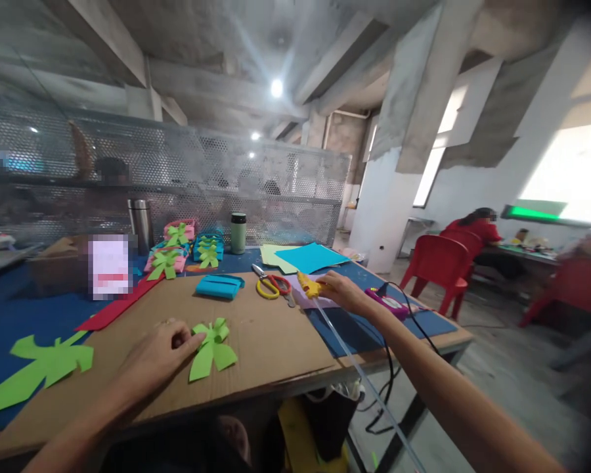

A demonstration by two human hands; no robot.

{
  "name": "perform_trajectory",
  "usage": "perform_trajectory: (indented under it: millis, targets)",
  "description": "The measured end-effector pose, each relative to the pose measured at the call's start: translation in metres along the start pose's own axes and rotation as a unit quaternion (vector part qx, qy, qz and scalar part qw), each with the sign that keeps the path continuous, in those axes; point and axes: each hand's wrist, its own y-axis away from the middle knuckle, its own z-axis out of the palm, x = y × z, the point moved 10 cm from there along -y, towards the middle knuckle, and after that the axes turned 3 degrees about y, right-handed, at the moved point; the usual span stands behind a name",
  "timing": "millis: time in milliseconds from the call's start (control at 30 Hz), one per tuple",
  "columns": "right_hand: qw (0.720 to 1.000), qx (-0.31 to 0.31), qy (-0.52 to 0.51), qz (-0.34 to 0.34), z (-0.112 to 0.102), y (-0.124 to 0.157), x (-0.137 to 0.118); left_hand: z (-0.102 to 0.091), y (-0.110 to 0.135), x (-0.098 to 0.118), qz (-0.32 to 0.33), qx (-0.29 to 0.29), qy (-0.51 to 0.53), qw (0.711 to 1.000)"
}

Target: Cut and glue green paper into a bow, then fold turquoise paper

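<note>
Low on the cardboard sheet, my left hand [165, 345] pinches the left edge of a bright green paper bow [211, 351] between thumb and fingers. My right hand [342, 290] is closed round a yellow hot glue gun [309, 285] at the table's right side. A long clear glue stick [347, 355] trails from the gun toward me. Just left of the gun lie scissors [268, 286] with yellow and red handles. A folded blue paper piece [220, 286] rests beyond the bow. More green paper pieces [49, 361] lie at the left.
Blue paper sheets [311, 257], a green bottle [238, 233] and a steel flask [140, 226] stand or lie toward the back. Finished-looking paper bags with bows [209, 251] sit there too. A purple power strip [387, 302] with black cables is at the right. Red chairs [436, 269] stand beyond.
</note>
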Motion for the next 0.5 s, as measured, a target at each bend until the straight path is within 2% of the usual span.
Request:
perform_trajectory:
  millis: [267,400,500]
  targets:
    - [0.999,-0.023,0.016,0.016,0.025,0.003,0.017,-0.003,0.008,0.007,-0.035,0.017,-0.036,0.999]
    - [0.999,-0.026,0.015,0.028,0.039,0.000,0.038,-0.003,0.010,0.002,-0.092,0.023,-0.038,0.995]
    - [0.998,-0.004,0.028,0.048,0.038,-0.007,0.056,-0.002,0.009,0.002,-0.103,0.027,-0.030,0.994]
